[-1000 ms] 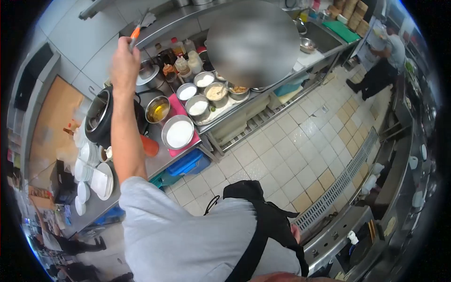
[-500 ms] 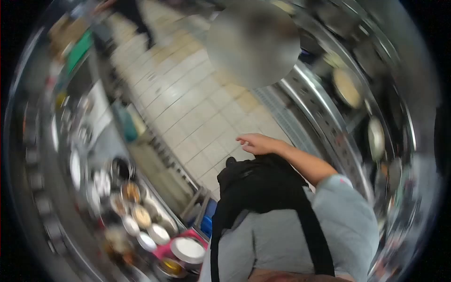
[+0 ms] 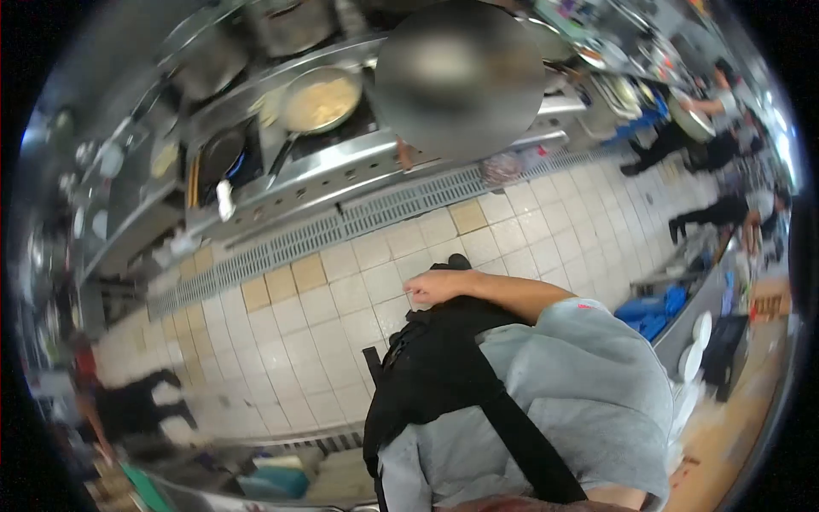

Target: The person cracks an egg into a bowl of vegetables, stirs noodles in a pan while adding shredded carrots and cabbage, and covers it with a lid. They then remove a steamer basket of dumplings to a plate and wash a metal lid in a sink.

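Observation:
My right hand [image 3: 433,287] hangs in front of my black apron [image 3: 435,358], over the tiled floor. It holds nothing, and its fingers are loosely bent and a little apart. The stove [image 3: 341,158] stands beyond it, out of contact. On the stove sits a wide pan [image 3: 322,101] with pale yellow food in it, its dark handle pointing toward me. To its left is a small black pan [image 3: 223,152] with a white-wrapped handle [image 3: 225,200]. My left hand is outside the picture.
A floor grate [image 3: 375,218] runs along the stove front. Several people work at the right, one person [image 3: 682,128] holding a large bowl [image 3: 693,119]; another person [image 3: 136,405] stands at left. White dishes [image 3: 695,346] lie on the right counter. A blurred disc covers part of the stove.
My view has swung round from the counter of bowls to face the stove. The pans now lie ahead, and more people show. My right hand stays before my apron.

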Motion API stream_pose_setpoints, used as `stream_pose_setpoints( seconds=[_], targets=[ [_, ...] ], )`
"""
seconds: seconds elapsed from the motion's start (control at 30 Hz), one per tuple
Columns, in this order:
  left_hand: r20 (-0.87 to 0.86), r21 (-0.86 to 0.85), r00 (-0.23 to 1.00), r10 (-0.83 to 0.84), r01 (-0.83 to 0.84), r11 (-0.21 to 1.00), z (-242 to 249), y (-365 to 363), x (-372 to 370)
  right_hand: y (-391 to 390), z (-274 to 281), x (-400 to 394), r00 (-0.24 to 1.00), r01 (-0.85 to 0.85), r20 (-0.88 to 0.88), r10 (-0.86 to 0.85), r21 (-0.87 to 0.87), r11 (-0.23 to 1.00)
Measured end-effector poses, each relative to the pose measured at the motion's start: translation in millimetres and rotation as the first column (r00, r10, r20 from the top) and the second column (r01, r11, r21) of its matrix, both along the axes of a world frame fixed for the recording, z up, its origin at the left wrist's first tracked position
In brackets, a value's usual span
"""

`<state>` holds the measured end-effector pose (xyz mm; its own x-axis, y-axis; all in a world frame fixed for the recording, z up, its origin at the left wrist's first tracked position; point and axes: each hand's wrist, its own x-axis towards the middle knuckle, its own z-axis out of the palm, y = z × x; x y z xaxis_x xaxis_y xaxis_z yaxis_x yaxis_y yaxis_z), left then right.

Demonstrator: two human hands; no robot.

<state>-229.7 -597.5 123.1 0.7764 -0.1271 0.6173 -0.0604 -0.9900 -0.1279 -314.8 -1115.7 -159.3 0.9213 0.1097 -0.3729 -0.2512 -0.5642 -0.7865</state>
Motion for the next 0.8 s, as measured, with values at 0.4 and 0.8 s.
stream_pose_setpoints(
  seconds=[0.4,0.8],
  targets=[
    [-0.700,-0.622,0.403,-0.590,0.063,0.781,-180.9,-295.5,31.9,-218.7,-11.9,-250.6,0.344,0.907,-0.289,-0.894,0.350,0.236],
    [-0.916,-0.398,0.066,-0.396,-0.284,0.872,-252.4,-325.1,48.4,-466.2,53.4,-232.5,-0.148,0.630,-0.247,-0.958,0.723,-0.284]
  ],
)
